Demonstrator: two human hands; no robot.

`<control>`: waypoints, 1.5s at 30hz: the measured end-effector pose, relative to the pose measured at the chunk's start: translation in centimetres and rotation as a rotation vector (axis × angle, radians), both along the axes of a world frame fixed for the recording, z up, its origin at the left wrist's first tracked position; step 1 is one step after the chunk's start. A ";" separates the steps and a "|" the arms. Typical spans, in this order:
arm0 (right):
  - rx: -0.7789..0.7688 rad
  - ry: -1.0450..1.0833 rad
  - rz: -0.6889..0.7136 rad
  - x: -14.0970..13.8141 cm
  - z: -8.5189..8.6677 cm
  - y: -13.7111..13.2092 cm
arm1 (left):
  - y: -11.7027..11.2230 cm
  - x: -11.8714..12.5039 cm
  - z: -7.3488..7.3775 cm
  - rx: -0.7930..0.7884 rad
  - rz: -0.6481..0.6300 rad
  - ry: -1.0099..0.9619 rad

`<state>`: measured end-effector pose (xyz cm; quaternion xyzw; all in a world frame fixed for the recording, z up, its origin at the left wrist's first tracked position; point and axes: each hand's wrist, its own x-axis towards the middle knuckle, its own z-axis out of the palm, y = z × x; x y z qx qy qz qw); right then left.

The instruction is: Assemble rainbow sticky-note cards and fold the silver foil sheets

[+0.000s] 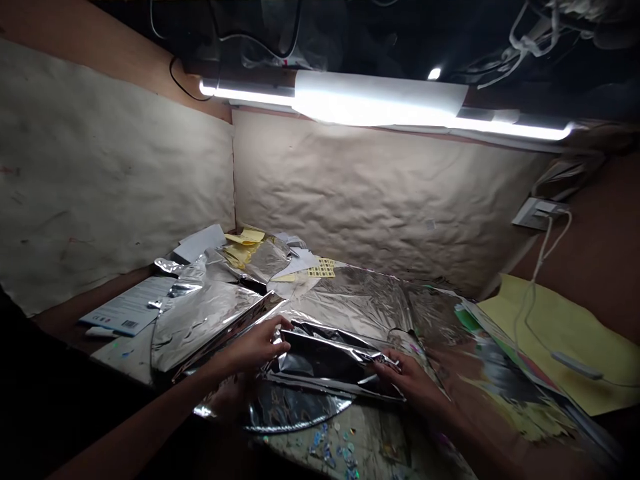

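Note:
A crumpled sheet of shiny silver foil (325, 357) lies on the work table in front of me. My left hand (257, 345) grips its left end, fingers curled round the edge. At the sheet's right end, my right hand (407, 380) pinches the foil with the fingers closed. Under the sheet lies a round silver foil piece (295, 407). More silver foil sheets (200, 317) spread to the left and behind.
A bright tube light (380, 100) hangs above the brown paper-covered walls. A blue-white leaflet (127, 308) lies at the left, yellow sticker papers (320, 269) at the back, and a yellow sheet (560, 333) with a white cable at the right. Small glitter bits (333, 450) lie near the front.

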<state>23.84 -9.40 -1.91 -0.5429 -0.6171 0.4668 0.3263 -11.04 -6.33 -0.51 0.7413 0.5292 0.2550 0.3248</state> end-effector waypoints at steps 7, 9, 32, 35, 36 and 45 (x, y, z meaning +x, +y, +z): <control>-0.072 0.086 -0.044 -0.2 -2.1 1.5 | -0.2 4.1 1.1 0.534 -0.226 0.466; -0.063 0.078 -0.064 0.1 -2.4 1.5 | 0.6 4.7 0.4 0.419 -0.331 0.538; 0.240 -0.890 0.248 -5.5 -0.5 -1.4 | 2.4 4.3 -2.2 0.352 -0.396 0.618; 0.071 -0.826 0.270 -6.1 2.4 -4.8 | 2.8 4.1 -1.0 0.515 -0.385 0.607; 0.018 -0.781 0.308 -6.0 3.5 -6.0 | 2.8 4.0 -0.8 0.536 -0.390 0.599; 0.383 -0.668 0.504 -1.7 -0.9 -8.3 | 1.7 3.9 -1.0 0.373 -0.522 0.563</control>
